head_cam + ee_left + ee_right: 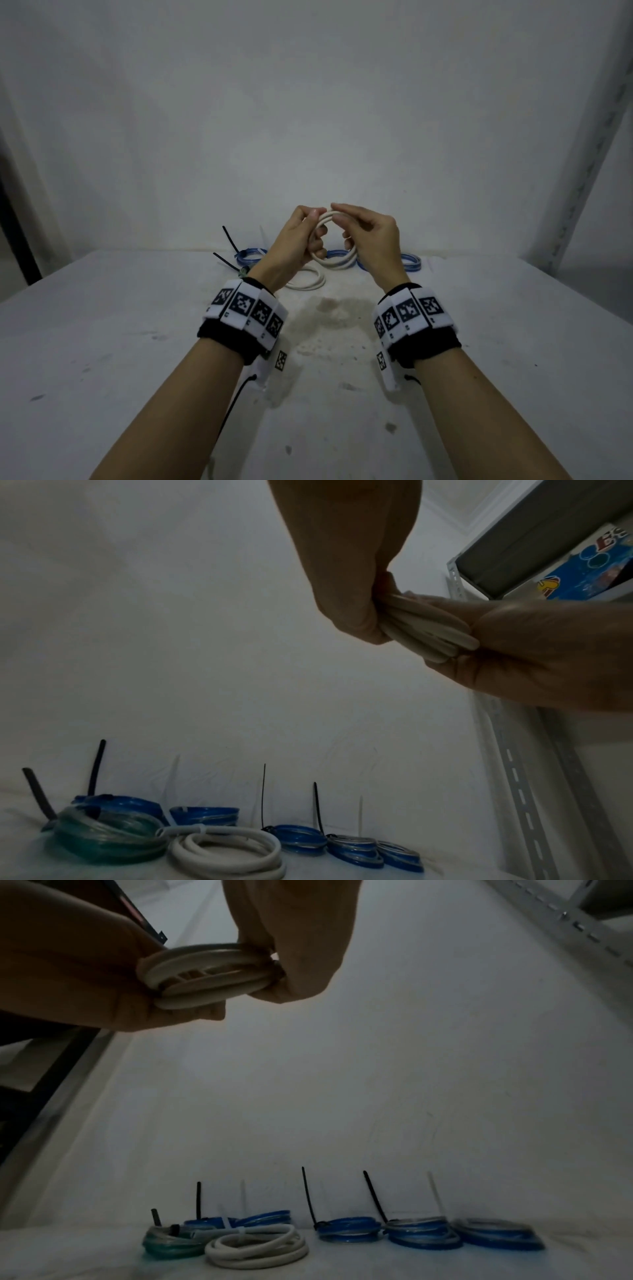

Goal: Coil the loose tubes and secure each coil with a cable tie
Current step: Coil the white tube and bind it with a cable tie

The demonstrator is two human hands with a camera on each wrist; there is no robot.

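Hands, left (294,240) and right (368,236), each grip the cream tube coil (327,219); box lettering unreadable.

The head view looks forward and down from above the near edge of the tabletop (102,342), taking in both forearms and the far edge against the wall. The left wrist view sits low under the left hand (346,561), close to it, facing the far edge and tilted upward. The right wrist view sits likewise under the right hand (301,934). All 3 share the white coil (323,219) held between the hands and the row of tied coils (349,1229) along the far edge.
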